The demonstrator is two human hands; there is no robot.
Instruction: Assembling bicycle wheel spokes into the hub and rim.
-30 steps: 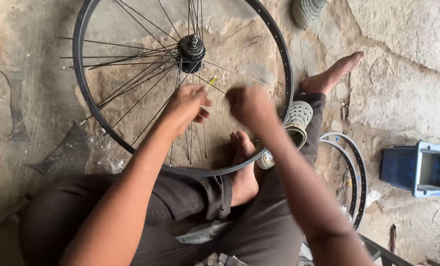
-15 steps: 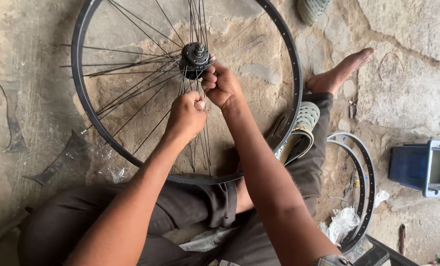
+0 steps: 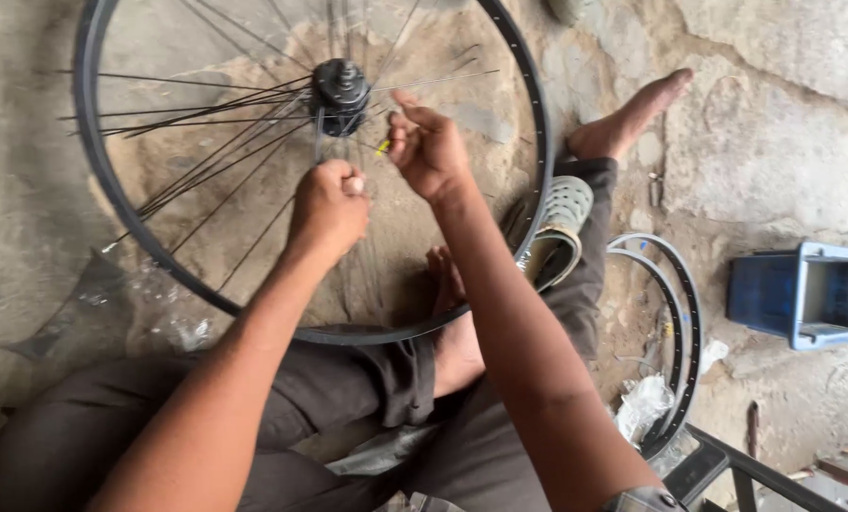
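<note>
A black bicycle wheel rim (image 3: 111, 204) lies flat across my lap and the stone floor, with a dark hub (image 3: 339, 92) in its middle and thin loose spokes (image 3: 192, 114) fanning to the left. My left hand (image 3: 329, 207) is closed in a fist around a bundle of spokes below the hub. My right hand (image 3: 429, 147) is just right of the hub, fingers pinching a single thin spoke (image 3: 443, 80) that points up and right. A small yellow bit (image 3: 383, 147) shows between the hands.
A blue plastic box (image 3: 808, 296) stands at the right. Another bare rim (image 3: 675, 351) lies by my right knee, beside a pale sandal (image 3: 562, 228). My bare feet (image 3: 633, 118) rest on rough stone. Clear plastic scraps (image 3: 182, 327) lie left; a dark metal frame (image 3: 756, 469) is bottom right.
My right hand has drawn away from the hub to the right with one spoke. My left hand stays fisted on the spoke bundle. The view has shifted slightly.
</note>
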